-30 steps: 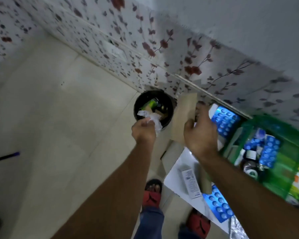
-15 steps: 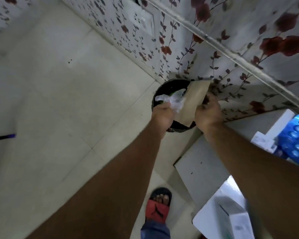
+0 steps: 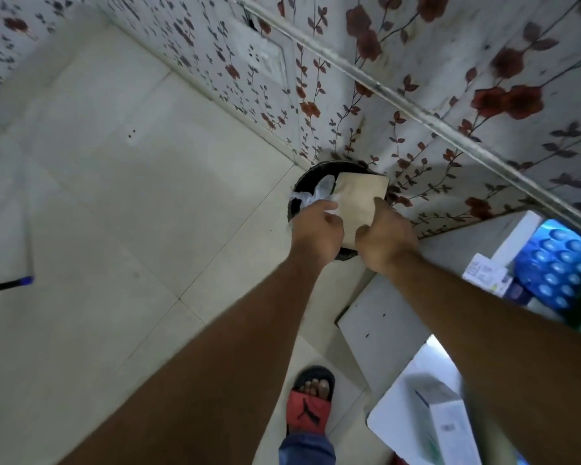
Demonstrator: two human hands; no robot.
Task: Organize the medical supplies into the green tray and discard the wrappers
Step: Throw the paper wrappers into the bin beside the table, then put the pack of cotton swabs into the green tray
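Observation:
A round black bin point(image 3: 304, 182) stands on the floor against the flowered wall. Both my hands are over it. My left hand point(image 3: 317, 229) is shut on a crumpled clear plastic wrapper point(image 3: 317, 193) that sticks out over the bin's rim. My right hand point(image 3: 384, 241) grips the lower edge of a flat brown paper wrapper point(image 3: 358, 203), which covers most of the bin's mouth. A blue blister pack point(image 3: 560, 266) lies at the right edge. The green tray is out of view.
A white box point(image 3: 488, 273) lies beside the blister pack on a low white surface point(image 3: 383, 330). Another white box point(image 3: 450, 427) rests on a white sheet at the bottom right. My foot in a red sandal point(image 3: 311, 404) stands below. A dark stick with a blue tip point(image 3: 7, 285) lies on the floor at left.
My view has swung left and down toward the bin, and the green tray has left the frame. Both hands have carried the wrappers over the bin and moved closer together.

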